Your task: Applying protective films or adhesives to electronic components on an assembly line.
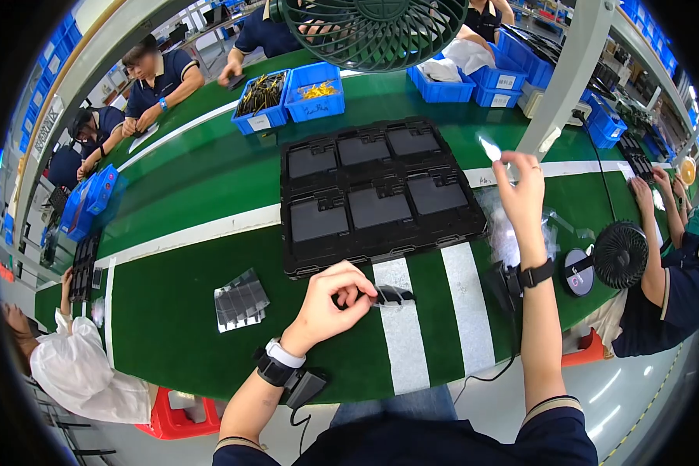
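Note:
My left hand (338,301) is closed in a pinch on a small dark, glossy film piece (396,296), held over a white stripe near the table's front. Raised to the right, my right hand (522,186) pinches a small clear film (489,147) that catches the light. Between and beyond my hands lies a black tray (290,252) with several square recesses, each with a flat dark panel in it. Left of my left hand, a few dark strips on clear sheets (241,301) lie on the green mat. Crumpled clear film (512,237) lies below my right hand.
A round black fan (620,254) stands at right; a larger fan (373,31) hangs overhead. Blue bins (260,120) hold dark and yellow parts at the back. A grey post (571,78) rises beyond my right hand. Several co-workers sit around the table.

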Motion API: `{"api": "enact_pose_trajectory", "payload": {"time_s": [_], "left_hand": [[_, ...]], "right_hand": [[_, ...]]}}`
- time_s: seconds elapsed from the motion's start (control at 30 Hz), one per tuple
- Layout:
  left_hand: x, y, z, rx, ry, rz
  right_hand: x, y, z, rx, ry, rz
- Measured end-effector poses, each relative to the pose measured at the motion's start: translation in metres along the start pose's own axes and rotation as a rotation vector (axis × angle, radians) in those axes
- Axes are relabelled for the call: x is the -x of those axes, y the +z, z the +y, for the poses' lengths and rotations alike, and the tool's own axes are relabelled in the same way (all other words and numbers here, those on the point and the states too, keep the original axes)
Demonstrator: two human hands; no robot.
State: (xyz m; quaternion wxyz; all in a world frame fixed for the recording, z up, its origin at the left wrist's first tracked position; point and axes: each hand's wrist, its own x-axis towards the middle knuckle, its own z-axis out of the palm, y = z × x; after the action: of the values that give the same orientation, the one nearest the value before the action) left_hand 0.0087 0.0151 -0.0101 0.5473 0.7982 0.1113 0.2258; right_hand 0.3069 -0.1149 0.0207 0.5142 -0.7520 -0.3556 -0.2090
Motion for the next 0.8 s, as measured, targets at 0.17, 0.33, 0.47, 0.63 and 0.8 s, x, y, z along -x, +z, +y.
{"api": "enact_pose_trajectory", "payload": {"time_s": [0.17, 0.33, 0.47, 0.63, 0.8], "left_hand": [[0.002, -0.006, 0.001, -0.117, 0.004, -0.216], [0.001, -0.002, 0.005, -0.150, -0.092, -0.141], [0.002, -0.001, -0.002, -0.225, -0.085, -0.149], [0.002, -0.001, -0.003, -0.252, -0.071, -0.203], [0.003, -0.004, -0.001, -0.257, -0.068, -0.237]], "right_hand": [[0.016, 0.011, 0.036, 0.689, 0.012, -0.235], [0.006, 0.030, -0.001, 0.176, -0.204, -0.300], [-0.009, 0.074, -0.026, 0.169, -0.293, -0.679], [-0.034, 0.141, -0.042, 0.351, -0.217, -0.835], [-0.029, 0.183, -0.044, 0.512, -0.027, -0.918]]}}
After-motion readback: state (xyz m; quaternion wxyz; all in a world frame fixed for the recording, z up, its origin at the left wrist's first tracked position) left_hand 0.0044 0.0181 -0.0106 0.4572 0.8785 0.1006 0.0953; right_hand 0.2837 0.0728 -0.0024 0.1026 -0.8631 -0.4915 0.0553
